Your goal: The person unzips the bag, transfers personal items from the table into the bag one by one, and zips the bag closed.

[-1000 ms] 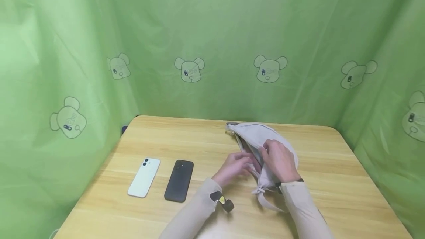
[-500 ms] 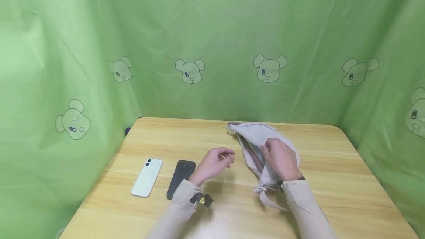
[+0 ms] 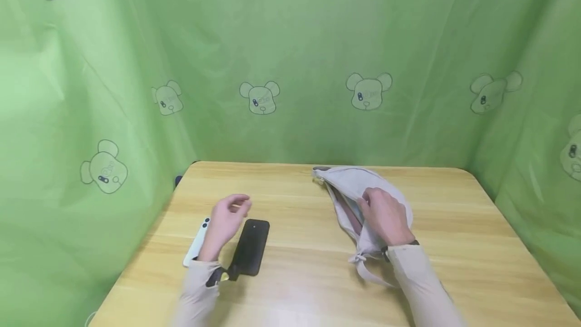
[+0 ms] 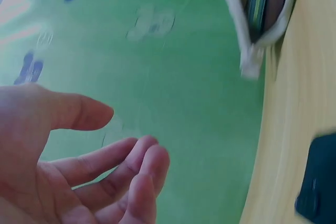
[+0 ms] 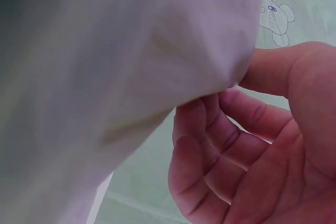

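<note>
A pale waist bag (image 3: 351,179) lies at the back right of the table, its zipped mouth gaping. My right hand (image 3: 385,217) grips the bag's edge; in the right wrist view, thumb and fingertips pinch the pale fabric (image 5: 173,40). Over the white phone (image 3: 196,246) hovers my left hand (image 3: 225,222), holding nothing, its fingers loosely bent, as the left wrist view (image 4: 100,166) also shows. The hand and wrist hide part of that phone. Just right of the hand, a black phone (image 3: 254,243) lies flat. Dark green and brownish layers show inside the bag's mouth (image 4: 262,3).
The wooden table (image 3: 299,291) has green curtains (image 3: 313,39) with bear-head prints behind it and along both sides. A knotted strap (image 3: 369,275) trails from the bag's near end. Black bands circle both wrists.
My left hand has withdrawn from the bag's mouth and swung left, past the black phone to above the white one. The right hand keeps its hold on the bag.
</note>
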Demonstrator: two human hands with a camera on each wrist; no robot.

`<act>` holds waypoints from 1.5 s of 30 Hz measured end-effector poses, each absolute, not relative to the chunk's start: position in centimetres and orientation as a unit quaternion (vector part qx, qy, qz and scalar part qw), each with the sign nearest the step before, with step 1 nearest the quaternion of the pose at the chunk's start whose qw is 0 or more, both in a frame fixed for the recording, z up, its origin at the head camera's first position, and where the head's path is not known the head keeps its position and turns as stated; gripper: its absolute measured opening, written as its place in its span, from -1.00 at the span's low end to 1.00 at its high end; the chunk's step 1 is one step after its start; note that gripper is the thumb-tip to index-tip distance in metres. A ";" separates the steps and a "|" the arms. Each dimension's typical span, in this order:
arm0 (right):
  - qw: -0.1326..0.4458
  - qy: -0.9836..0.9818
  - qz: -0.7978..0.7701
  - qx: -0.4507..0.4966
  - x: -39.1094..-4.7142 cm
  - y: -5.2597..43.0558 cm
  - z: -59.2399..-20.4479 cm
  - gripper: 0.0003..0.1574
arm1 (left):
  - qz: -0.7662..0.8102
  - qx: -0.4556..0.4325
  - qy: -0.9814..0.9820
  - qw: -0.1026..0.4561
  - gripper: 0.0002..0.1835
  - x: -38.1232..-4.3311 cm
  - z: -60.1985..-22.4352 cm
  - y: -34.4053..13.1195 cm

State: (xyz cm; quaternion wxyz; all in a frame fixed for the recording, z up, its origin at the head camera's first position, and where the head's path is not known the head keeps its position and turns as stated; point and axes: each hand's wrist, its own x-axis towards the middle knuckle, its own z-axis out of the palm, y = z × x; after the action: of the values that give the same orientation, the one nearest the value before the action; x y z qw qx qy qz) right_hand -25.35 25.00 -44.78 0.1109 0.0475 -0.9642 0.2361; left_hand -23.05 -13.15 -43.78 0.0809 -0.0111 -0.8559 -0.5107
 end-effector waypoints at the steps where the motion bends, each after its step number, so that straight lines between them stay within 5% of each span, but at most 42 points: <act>1: 0.110 -0.964 0.236 0.046 -25.3 25.1 -44.8 -0.77 | -0.516 0.003 -0.852 0.088 -0.68 -22.9 -43.8 -13.9; 9: 0.112 -0.966 0.230 0.040 -25.0 26.0 -44.4 -0.77 | -0.525 0.100 -0.837 0.119 -0.57 -22.6 -45.6 -18.2; 25: 0.098 -0.964 0.242 0.042 -25.2 25.0 -44.4 -0.78 | -0.335 0.147 -0.931 -0.009 -0.01 -20.8 -48.9 -22.8; 45: 0.095 -0.965 0.240 0.049 -25.2 24.7 -44.7 -0.78 | -0.243 0.137 -0.959 -0.042 -0.16 -19.4 -49.7 -23.1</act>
State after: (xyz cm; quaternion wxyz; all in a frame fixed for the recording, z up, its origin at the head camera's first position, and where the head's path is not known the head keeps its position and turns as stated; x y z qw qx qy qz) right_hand -25.17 24.71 -44.65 0.0945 0.0485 -0.9649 0.2401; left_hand -19.44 -23.11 -49.70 -0.0423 0.1366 -0.9593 -0.2434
